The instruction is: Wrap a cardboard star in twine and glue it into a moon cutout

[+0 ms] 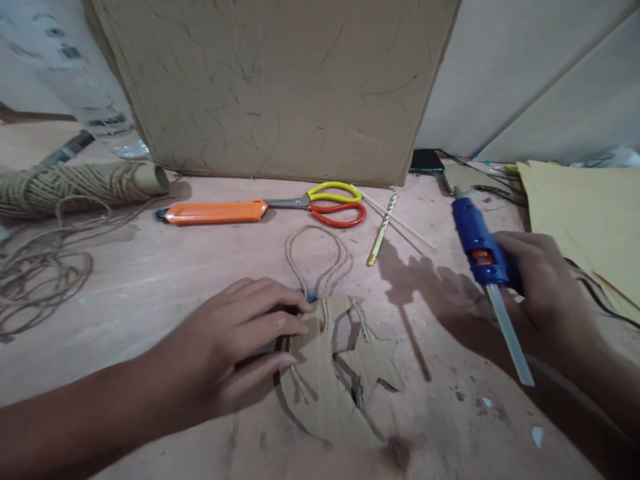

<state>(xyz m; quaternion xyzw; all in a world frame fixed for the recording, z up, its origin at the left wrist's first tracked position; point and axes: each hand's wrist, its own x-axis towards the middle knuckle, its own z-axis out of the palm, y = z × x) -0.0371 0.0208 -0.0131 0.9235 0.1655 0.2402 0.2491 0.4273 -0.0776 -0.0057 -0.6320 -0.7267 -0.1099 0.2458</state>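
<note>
My left hand (255, 340) grips the left edge of a cardboard crescent moon (320, 373), with its fingertips on the upper face. A loop of twine (315, 230) rises from the moon's top end. A small cardboard star (375, 363) hangs from twine beside the moon's inner curve, and short twine ends lie on the lower left of the moon. Held up on the right is a blue hot glue gun (475, 237), my right hand (540, 287) wrapped round its handle. A translucent glue stick (510, 337) sticks out of its back end.
Behind the moon lie an orange box cutter (215, 213), scissors (335, 205) with yellow and red handles, a patterned pencil (383, 230) and a thin stick (410, 230). A twine roll (85, 187) is at left by a plastic bottle (100, 100). A cardboard sheet (280, 87) stands behind.
</note>
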